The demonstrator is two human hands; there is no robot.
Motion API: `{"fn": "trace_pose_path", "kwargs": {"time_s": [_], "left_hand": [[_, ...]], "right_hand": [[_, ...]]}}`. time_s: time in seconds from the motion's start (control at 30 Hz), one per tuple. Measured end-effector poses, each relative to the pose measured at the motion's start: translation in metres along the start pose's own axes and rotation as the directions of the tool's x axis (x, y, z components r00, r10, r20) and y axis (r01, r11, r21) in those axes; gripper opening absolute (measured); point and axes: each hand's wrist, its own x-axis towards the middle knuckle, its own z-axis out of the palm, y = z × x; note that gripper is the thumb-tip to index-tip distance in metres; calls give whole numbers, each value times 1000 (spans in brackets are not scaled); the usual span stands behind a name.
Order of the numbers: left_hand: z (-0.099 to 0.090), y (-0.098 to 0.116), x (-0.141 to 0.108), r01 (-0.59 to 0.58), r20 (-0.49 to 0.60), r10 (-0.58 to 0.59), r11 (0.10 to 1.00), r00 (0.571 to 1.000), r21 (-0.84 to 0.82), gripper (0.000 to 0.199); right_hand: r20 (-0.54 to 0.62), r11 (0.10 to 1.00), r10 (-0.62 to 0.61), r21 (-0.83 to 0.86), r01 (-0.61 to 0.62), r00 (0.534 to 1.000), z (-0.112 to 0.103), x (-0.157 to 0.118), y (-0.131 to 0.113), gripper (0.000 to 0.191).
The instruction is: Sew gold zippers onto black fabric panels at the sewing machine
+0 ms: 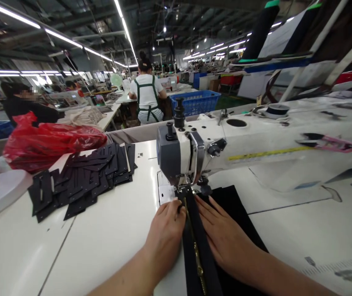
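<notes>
Black fabric (237,218) lies under the head of a white and grey sewing machine (169,154), and a gold-toothed zipper (196,250) runs along it toward me. My left hand (167,230) is closed at the left edge of the zipper strip, thumb and fingers pinching it just before the presser foot. On the other side, my right hand (222,232) lies flat with fingers stretched out over the black fabric, fingertips near the foot. The zipper's pull sits lower down, between my forearms. The needle point itself is hard to make out.
Left on the table are a pile of black cut pieces (83,176) and a red plastic bag (52,139). Pink-handled snips (332,142) and a yellow tape measure (265,153) lie on the machine arm. Ahead, a person (147,92) sits beside a blue basket (196,102).
</notes>
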Motion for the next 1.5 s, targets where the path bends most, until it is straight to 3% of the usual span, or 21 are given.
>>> {"fn": "trace_pose_path", "kwargs": {"time_s": [0.2,0.43,0.9,1.1,1.5], "left_hand": [[8,-10,13,3,0,-3,1000,1000,-19,22],[11,-11,7,-26,-17,26,999,1000,32,25],[6,-6,10,7,54,-8,1000,999,14,25],[6,-8,9,19,51,-18,1000,999,-19,24],[6,-9,11,-53,50,50,996,998,76,23]], "right_hand": [[0,997,-16,70,16,1000,0,14,18,52],[-8,984,-32,174,33,999,-9,16,18,53],[68,978,-49,204,34,996,-14,19,21,52],[29,980,-35,198,28,999,-14,18,20,54],[45,980,-6,198,-3,999,-10,15,20,53]]}}
